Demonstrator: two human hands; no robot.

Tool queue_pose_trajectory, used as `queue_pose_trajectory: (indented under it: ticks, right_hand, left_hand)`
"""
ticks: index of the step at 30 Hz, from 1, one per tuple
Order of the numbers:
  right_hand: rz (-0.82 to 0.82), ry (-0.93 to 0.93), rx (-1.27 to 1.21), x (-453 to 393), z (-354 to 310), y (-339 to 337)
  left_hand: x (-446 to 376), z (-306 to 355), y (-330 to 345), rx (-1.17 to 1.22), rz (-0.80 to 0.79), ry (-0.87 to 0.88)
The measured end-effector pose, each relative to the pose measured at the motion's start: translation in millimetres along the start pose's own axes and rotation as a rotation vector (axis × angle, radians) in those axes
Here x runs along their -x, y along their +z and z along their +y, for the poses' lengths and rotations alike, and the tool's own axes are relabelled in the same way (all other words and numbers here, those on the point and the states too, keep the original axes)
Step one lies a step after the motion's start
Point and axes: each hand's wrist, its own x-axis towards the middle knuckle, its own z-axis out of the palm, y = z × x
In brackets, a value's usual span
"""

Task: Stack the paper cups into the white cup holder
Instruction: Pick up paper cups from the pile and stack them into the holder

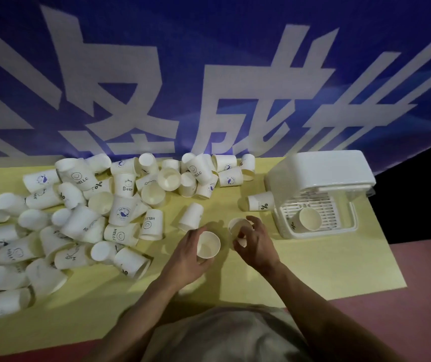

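Left hand [183, 253]: fingers curled round a paper cup [208, 244], mouth tipped up toward the camera, inside bare; held above the worktop [313, 267] near its front middle.
Right hand [257, 242]: fingers grasping a second cup [238, 223] by its rim and side, just right of the left-hand cup; the two cups sit close but apart.
White cup holder [321, 176]: far right of the worktop, boxy white top over a slatted tray; one cup [307, 218] lies on its side in the tray with mouth facing the camera, a "%" mark on its wall.
Cup by holder [261, 201]: on its side just left of the holder, printed "%".
Lone cup [191, 216]: on its side between the pile and the hands, no print readable.
Cup pile [78, 218]: dozens of white cups tumbled over the left and rear of the worktop, most on their sides, some upside down.
Readable print: "HELLO" with a smiley on several, e.g. [80, 176]; "Bear" with a small drawing [127, 185]; "%" on a few; round blue emblem [123, 212], its text too small to read.
Worktop: pale yellow, on a reddish surface [418, 296].
Backdrop: blue banner [209, 74] with large white Chinese characters, cropped; 成 is legible.
Foreground: person's pale shirt [222, 335], bare forearms.
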Motion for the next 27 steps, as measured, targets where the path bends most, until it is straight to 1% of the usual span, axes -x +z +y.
queue_pose_trajectory:
  ticks: [4,8,12,15,19,27]
  right_hand:
    - [0.108,0.011,-0.174,20,30,-52]
    - [0.27,0.006,-0.261,42,78,-115]
    - [0.32,0.015,-0.321,59,132,-163]
    - [0.29,0.003,-0.379,66,173,-187]
    - [0.21,-0.028,-0.415,65,218,-201]
    - [0.119,-0.093,-0.441,52,274,-218]
  left_hand:
    - [-20,44,25,0.023,0.041,0.069]
    - [-44,105,55,0.056,0.106,0.144]
    - [-62,167,88,0.117,0.147,0.161]
    - [-77,202,114,0.096,0.186,0.169]
    - [-93,232,148,0.083,0.234,0.133]
    - [-111,253,191,-0.057,0.29,0.088]
